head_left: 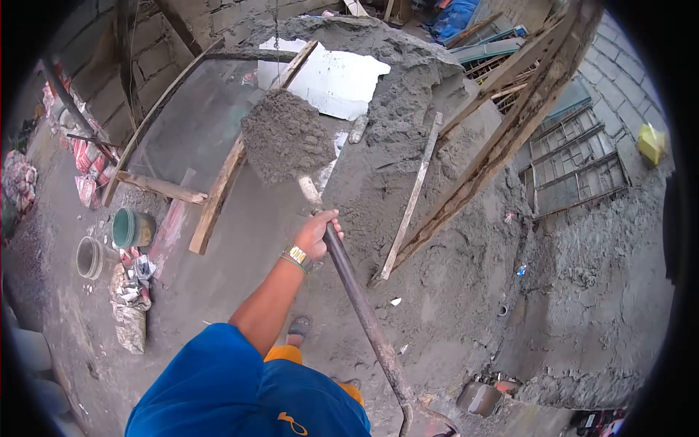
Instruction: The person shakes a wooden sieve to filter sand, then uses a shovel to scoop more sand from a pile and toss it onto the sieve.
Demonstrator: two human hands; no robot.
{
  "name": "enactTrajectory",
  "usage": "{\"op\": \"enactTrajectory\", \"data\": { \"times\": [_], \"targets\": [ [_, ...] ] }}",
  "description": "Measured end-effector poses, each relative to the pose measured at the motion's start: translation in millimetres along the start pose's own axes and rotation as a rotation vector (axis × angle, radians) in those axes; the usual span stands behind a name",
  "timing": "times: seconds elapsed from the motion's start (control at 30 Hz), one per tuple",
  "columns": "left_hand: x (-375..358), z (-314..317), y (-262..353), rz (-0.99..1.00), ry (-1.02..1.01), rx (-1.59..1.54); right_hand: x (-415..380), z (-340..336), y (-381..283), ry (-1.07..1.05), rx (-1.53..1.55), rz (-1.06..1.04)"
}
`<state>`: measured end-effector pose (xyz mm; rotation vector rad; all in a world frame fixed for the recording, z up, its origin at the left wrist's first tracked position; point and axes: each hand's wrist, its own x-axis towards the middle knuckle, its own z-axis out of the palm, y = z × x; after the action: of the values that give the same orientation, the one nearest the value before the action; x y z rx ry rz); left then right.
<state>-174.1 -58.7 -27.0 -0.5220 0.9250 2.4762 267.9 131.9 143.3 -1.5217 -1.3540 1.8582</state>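
My left hand (317,234), with a watch on its wrist, is closed around the dark shaft of a shovel (357,291) near the blade end. A heap of damp grey sand-like material (285,138) covers the blade, which is held out in front of me. The shaft slants down to the lower right, where its forked handle end (419,415) reaches the picture's edge. I do not see my right hand. Behind the loaded blade lie a torn white sheet (331,81) and a wood-framed grey panel (196,124), whose surface I cannot make out clearly.
A large grey pile (408,102) rises ahead. A long timber (495,138) and a thin batten (413,193) slant at right. Two buckets, one green (125,228) and one pale (89,258), stand left beside sacks (131,313). A metal grille (579,164) leans by the block wall.
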Motion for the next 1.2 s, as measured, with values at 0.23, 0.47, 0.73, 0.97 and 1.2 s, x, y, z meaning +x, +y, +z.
{"op": "enactTrajectory", "data": {
  "times": [0.23, 0.47, 0.73, 0.97, 1.2],
  "targets": [
    [70, -14, 242, 0.366, 0.076, 0.071, -15, 234, 16, -0.581, 0.259, -0.635],
    [31, -35, 253, 0.466, -0.046, 0.066, 66, 227, 110, -0.962, -0.731, -1.376],
    [-69, -4, 136, 0.282, -0.595, 0.053, 167, 83, 177, -0.774, -0.910, -1.135],
    [-147, 82, 5, 0.219, -1.231, 0.034, 160, -120, 212, -0.630, -0.276, -0.296],
    [-211, 128, -251, -0.306, -1.277, 0.076, 104, -340, 347, -0.213, 0.393, 0.131]
  ]
}}
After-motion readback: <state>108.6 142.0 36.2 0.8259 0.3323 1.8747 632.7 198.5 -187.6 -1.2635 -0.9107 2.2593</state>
